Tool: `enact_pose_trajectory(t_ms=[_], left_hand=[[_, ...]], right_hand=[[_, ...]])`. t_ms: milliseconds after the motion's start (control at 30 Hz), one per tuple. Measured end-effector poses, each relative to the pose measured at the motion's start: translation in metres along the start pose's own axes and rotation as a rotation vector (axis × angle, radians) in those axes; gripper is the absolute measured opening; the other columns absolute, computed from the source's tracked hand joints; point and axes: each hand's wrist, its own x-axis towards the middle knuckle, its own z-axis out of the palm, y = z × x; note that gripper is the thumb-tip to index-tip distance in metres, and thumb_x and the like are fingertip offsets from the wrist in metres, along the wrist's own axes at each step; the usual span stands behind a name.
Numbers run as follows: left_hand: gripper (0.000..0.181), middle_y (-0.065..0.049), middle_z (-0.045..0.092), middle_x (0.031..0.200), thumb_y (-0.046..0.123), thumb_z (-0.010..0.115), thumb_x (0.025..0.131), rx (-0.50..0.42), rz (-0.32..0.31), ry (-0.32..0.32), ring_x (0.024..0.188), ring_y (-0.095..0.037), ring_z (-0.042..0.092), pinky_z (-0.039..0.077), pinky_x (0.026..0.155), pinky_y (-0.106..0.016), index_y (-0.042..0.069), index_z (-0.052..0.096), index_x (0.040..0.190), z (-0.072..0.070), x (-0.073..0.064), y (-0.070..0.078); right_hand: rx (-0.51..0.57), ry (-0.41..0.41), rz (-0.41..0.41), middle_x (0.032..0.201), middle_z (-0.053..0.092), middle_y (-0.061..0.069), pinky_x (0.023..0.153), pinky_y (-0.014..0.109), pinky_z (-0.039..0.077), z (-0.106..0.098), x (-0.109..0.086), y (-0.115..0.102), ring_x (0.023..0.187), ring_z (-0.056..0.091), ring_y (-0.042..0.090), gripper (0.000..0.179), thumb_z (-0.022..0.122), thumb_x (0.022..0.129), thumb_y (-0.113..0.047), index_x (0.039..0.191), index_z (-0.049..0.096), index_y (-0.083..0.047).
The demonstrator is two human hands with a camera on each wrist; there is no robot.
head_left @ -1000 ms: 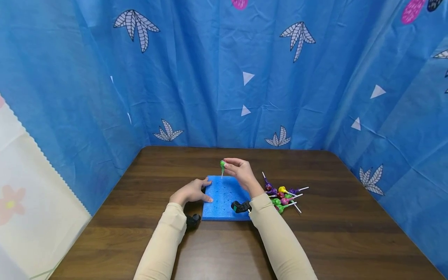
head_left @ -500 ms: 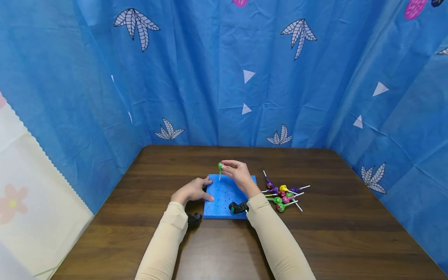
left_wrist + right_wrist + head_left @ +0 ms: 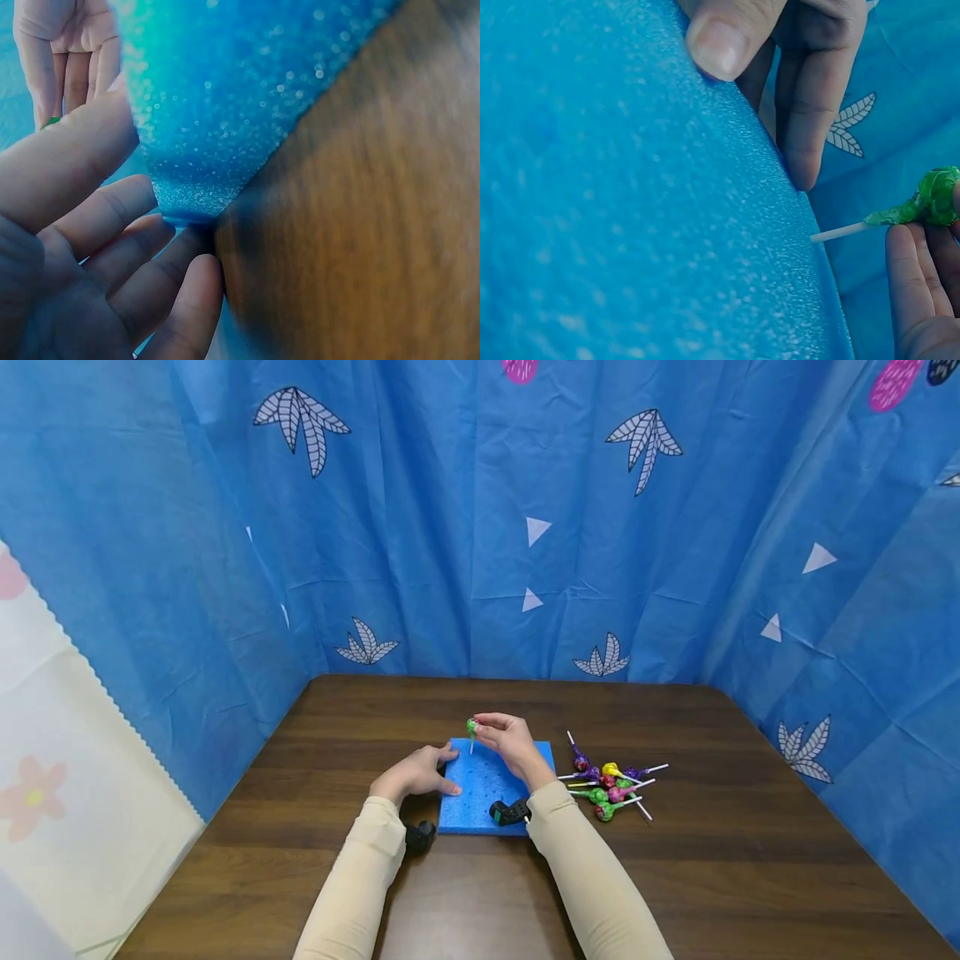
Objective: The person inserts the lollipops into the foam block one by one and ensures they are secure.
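A blue foam board (image 3: 480, 785) with small dark holes lies on the table. My left hand (image 3: 416, 774) holds its left edge, the thumb on top and the fingers against the side, as the left wrist view also shows. Above the far left part of the board, my right hand (image 3: 512, 747) pinches a green-wrapped lollipop (image 3: 936, 196) by its candy head. Its white stick points down, the tip right by the foam's edge in the right wrist view. Whether the tip touches the foam I cannot tell.
Right of the board lies a loose pile of several lollipops (image 3: 617, 792) in green, purple, yellow, pink and red wrappers, sticks pointing various ways. The brown wooden table (image 3: 750, 860) ends at a blue patterned curtain (image 3: 450, 527) behind and on the sides.
The right hand has lowered slightly and shifted a little left with the lollipop, bringing the stick closer to the foam. The left hand keeps its place on the board.
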Motion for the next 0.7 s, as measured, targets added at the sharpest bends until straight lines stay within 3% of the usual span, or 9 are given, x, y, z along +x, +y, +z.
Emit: enact_pose_trajectory(t_ms=[400, 700], left_hand=[[0.077, -0.011, 0.031, 0.164, 0.031, 0.080, 0.085, -0.004, -0.009, 0.007, 0.151, -0.037, 0.028, 0.033, 0.118, -0.057, 0.012, 0.046, 0.151, -0.0019, -0.0007, -0.0005], [0.078, -0.011, 0.031, 0.164, 0.033, 0.080, 0.084, -0.008, -0.013, 0.001, 0.151, -0.038, 0.029, 0.033, 0.118, -0.059, 0.013, 0.046, 0.151, 0.0009, 0.0007, -0.0025]], right_hand=[[0.012, -0.025, 0.030, 0.129, 0.066, 0.018, 0.103, 0.038, 0.052, 0.0025, 0.0005, 0.0008, 0.116, 0.068, 0.022, 0.038, 0.061, 0.098, -0.003, 0.135, 0.057, 0.006], [-0.010, -0.018, 0.051, 0.125, 0.069, 0.018, 0.103, 0.041, 0.051, 0.0004, -0.0003, 0.0071, 0.117, 0.068, 0.026, 0.031, 0.063, 0.097, -0.003, 0.128, 0.064, 0.003]])
